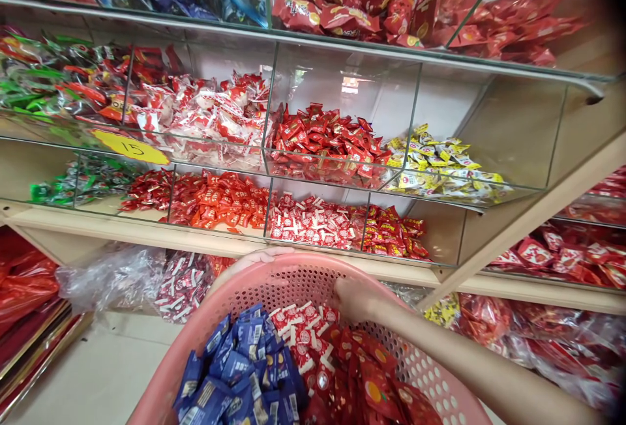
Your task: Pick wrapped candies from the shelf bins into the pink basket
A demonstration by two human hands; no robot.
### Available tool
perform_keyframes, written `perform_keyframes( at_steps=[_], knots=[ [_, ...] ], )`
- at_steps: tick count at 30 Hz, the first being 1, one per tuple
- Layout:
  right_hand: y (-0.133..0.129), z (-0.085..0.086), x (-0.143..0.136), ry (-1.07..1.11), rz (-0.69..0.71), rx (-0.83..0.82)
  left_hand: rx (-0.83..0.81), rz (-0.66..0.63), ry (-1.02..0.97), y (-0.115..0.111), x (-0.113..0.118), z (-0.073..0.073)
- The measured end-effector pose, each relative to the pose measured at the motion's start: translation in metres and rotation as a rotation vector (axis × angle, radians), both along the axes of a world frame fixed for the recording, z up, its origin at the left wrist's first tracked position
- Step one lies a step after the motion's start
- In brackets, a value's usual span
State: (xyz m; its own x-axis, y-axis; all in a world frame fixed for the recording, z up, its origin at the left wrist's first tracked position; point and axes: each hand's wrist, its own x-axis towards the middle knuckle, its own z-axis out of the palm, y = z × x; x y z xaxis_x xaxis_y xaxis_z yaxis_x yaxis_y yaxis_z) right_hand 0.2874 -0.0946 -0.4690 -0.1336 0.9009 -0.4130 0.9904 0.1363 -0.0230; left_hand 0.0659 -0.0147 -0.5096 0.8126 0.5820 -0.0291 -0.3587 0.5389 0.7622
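A pink perforated basket [169,363] fills the lower middle, with blue packets [239,360] on its left side, red-and-white candies [306,334] at the back and red packets [376,379] on the right. My left hand [259,257] is closed on the basket's far rim, its fingers partly showing over the edge. Inside the basket, near the back right wall and just above the red-and-white candies, my right hand [347,298] is closed. Whatever it may hold is hidden.
Glass-fronted shelves [342,252] of wrapped candies run across the view behind the basket. A yellow price tag [131,147] hangs at the left. Plastic bags [117,275] lie below the shelves, and a slanted wooden upright [528,216] stands right.
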Motion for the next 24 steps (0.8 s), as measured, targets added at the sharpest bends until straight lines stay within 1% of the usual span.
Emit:
perform_keyframes(
  at_steps=[3,6,8,9,10,12,15,18,21,24],
  knots=[
    [0.009,0.023,0.003,0.091,0.030,0.169,0.005,-0.010,0.022,0.001,0.000,0.002],
    [0.027,0.050,0.006,0.204,0.047,0.323,0.015,0.014,0.030,0.005,-0.001,-0.001],
    [0.041,0.062,0.007,0.196,0.039,0.439,0.016,0.011,0.029,0.007,-0.001,-0.003],
    [0.048,0.064,0.006,0.155,0.023,0.494,0.011,0.018,0.036,0.007,-0.001,-0.003],
    [0.055,0.064,0.006,0.102,0.004,0.536,0.002,0.028,0.046,0.006,0.000,-0.002],
    [0.067,0.060,0.004,-0.003,-0.023,0.577,-0.014,0.019,0.063,0.004,0.001,0.002],
    [0.079,0.048,0.002,-0.099,-0.027,0.571,-0.018,-0.041,0.049,-0.004,0.005,0.012],
    [0.086,0.039,0.002,-0.127,-0.033,0.557,-0.019,-0.010,0.042,-0.009,0.006,0.018],
    [0.088,0.036,0.005,-0.107,-0.043,0.553,-0.021,-0.001,0.037,-0.009,0.004,0.017],
    [0.085,0.040,0.009,-0.053,-0.062,0.585,-0.013,0.019,0.020,-0.004,0.001,0.011]
  ],
)
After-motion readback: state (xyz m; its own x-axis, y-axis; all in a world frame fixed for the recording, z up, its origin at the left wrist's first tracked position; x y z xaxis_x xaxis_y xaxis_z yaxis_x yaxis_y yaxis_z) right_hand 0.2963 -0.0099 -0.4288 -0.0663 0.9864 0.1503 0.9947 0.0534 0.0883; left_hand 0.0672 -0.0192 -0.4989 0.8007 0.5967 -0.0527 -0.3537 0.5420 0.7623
